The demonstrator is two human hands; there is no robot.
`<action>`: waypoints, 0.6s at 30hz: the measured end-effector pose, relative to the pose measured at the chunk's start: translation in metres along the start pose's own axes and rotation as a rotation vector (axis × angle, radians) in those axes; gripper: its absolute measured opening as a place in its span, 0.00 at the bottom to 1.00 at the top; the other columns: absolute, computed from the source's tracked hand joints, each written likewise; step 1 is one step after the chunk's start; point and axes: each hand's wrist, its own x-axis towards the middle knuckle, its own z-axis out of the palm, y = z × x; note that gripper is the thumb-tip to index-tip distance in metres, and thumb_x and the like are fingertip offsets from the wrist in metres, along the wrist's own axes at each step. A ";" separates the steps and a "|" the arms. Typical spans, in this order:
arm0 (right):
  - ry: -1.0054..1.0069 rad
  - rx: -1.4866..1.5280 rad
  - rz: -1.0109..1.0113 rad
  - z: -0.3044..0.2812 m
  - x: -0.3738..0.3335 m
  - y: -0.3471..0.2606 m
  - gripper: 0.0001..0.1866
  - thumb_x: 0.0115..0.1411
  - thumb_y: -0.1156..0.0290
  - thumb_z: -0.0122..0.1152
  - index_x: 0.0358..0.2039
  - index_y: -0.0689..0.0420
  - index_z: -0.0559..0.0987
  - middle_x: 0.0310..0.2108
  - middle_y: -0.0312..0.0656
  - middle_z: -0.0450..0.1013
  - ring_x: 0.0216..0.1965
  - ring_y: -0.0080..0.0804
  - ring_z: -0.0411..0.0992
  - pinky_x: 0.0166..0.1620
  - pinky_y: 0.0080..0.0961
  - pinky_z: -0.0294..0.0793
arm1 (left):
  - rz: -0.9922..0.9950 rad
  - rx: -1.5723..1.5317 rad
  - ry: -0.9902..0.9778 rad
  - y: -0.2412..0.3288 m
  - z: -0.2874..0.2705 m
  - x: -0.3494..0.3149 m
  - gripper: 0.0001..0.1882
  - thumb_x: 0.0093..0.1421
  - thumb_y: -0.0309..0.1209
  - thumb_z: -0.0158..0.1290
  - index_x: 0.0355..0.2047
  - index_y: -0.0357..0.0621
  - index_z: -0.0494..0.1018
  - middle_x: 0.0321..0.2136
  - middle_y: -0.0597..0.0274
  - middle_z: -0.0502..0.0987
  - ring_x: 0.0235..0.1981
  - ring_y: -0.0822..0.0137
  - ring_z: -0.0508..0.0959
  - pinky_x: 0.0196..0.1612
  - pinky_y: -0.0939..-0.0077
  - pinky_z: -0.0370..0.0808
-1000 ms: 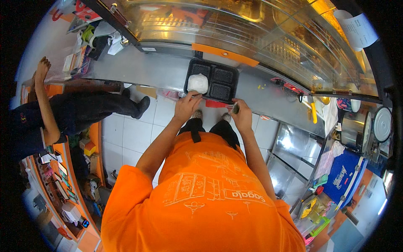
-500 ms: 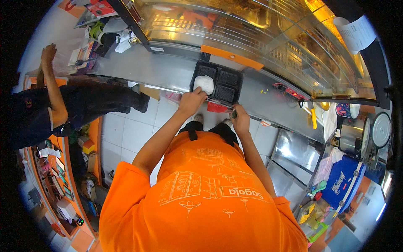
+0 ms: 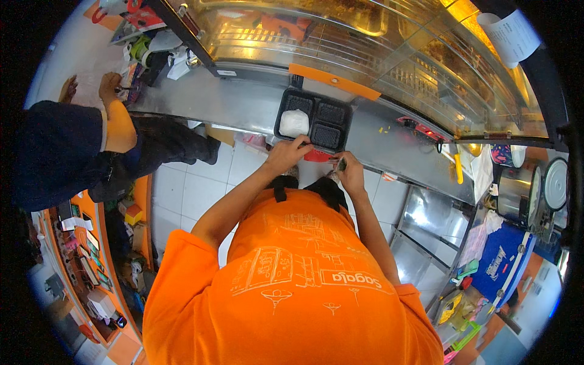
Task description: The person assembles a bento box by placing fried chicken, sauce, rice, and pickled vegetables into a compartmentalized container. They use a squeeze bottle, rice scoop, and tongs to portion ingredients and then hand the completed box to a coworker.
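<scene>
A black compartment tray (image 3: 332, 111) lies on the steel counter in front of me, with a rounded white paper-wrapped bundle (image 3: 294, 123) in its near-left section. My left hand (image 3: 291, 153) is at the tray's near edge, just below the bundle, its fingers drawn together. Whether they grip the rim or a small item cannot be made out. Right of it, just off the counter edge, my right hand (image 3: 351, 175) is closed round a small dark object, too small to name. A red item (image 3: 319, 156) shows below the tray, between my hands.
Behind the tray stands a glass-fronted display cabinet (image 3: 340, 42) with wire racks. A co-worker in dark clothes (image 3: 67, 152) leans over the steel counter (image 3: 243, 100) at left. Farther right are a yellow-handled tool (image 3: 458, 169), a metal pot (image 3: 516, 193) and a blue cooler box (image 3: 500, 263).
My left hand has moved off the white bundle, slightly right and nearer, to the tray's edge. My right hand has barely moved. The co-worker has bent forward, with arms shifted.
</scene>
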 end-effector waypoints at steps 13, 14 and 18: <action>-0.196 0.086 0.160 -0.024 0.012 -0.006 0.12 0.52 0.79 0.67 0.38 0.64 0.77 0.37 0.48 0.80 0.39 0.38 0.80 0.43 0.31 0.78 | 0.170 -0.138 0.145 0.002 0.018 -0.003 0.14 0.57 0.27 0.55 0.45 0.48 0.76 0.46 0.58 0.73 0.36 0.56 0.81 0.37 0.63 0.79; -0.212 0.172 0.214 -0.029 0.014 -0.009 0.12 0.53 0.78 0.68 0.37 0.64 0.76 0.36 0.47 0.81 0.39 0.36 0.80 0.43 0.30 0.78 | 0.189 -0.136 0.142 0.001 0.019 -0.003 0.14 0.56 0.28 0.55 0.44 0.47 0.76 0.46 0.59 0.73 0.36 0.56 0.81 0.37 0.63 0.79; -0.233 0.129 0.354 -0.047 0.024 -0.028 0.12 0.54 0.77 0.69 0.33 0.63 0.73 0.36 0.43 0.81 0.41 0.26 0.79 0.42 0.25 0.77 | 0.185 -0.121 0.145 0.003 0.021 -0.002 0.13 0.55 0.28 0.55 0.42 0.46 0.76 0.45 0.59 0.74 0.36 0.56 0.80 0.36 0.62 0.79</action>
